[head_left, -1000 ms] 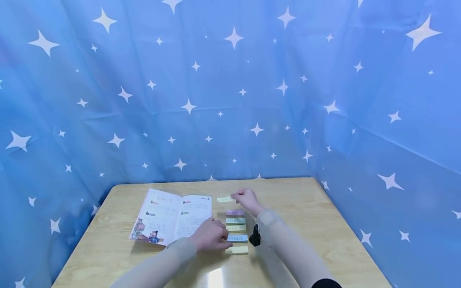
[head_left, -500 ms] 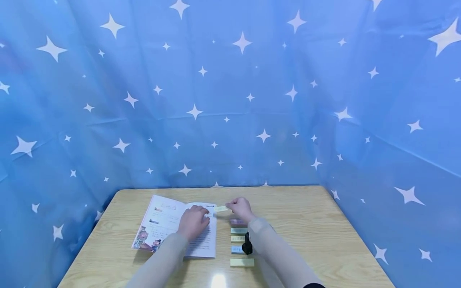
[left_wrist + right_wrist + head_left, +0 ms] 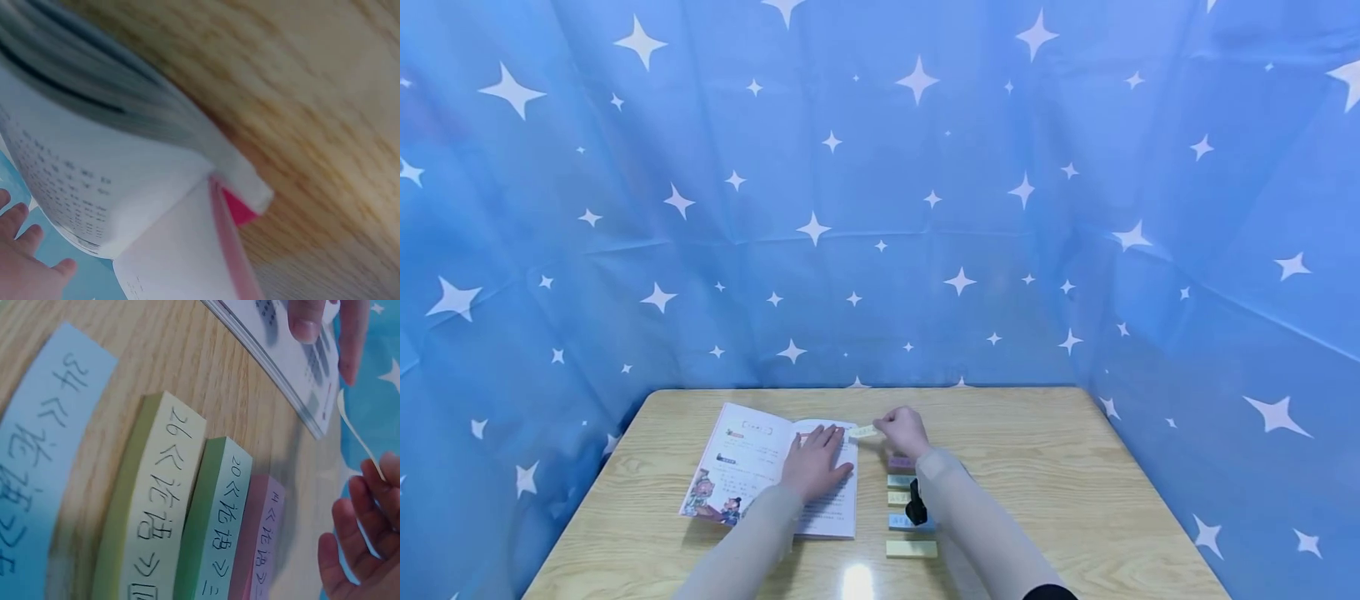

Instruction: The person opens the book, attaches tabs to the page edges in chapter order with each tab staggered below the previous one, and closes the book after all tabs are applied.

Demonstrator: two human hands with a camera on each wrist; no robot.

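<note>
An open book (image 3: pixel 842 512) with printed text and cartoon figures lies on the left part of the table. My left hand (image 3: pixel 814 468) rests on its right page with fingers spread. Between thumb and fingers my right hand (image 3: pixel 904 432) pinches a pale yellow sticky note (image 3: pixel 862 432) by one end. The note's other end reaches the upper right edge of the page; whether it touches the paper I cannot tell. In the right wrist view the note looks thin and slightly bent, near the left hand's fingertips (image 3: pixel 305 330). The left wrist view shows thick curved pages (image 3: pixel 150 181).
Beside the book runs a column of sticky-note pads: purple (image 3: pixel 267 515), green (image 3: pixel 219 500), yellow (image 3: pixel 164 487), blue (image 3: pixel 53 434) and a pale yellow one (image 3: pixel 912 550) nearest me. Several bear handwriting. A starry blue curtain (image 3: pixel 880 192) stands behind the wooden table (image 3: pixel 1037 475).
My left hand has left the sticky-note pads for the book's right page, where its fingers now spread. My right hand has brought the pinched note to the page's upper right edge.
</note>
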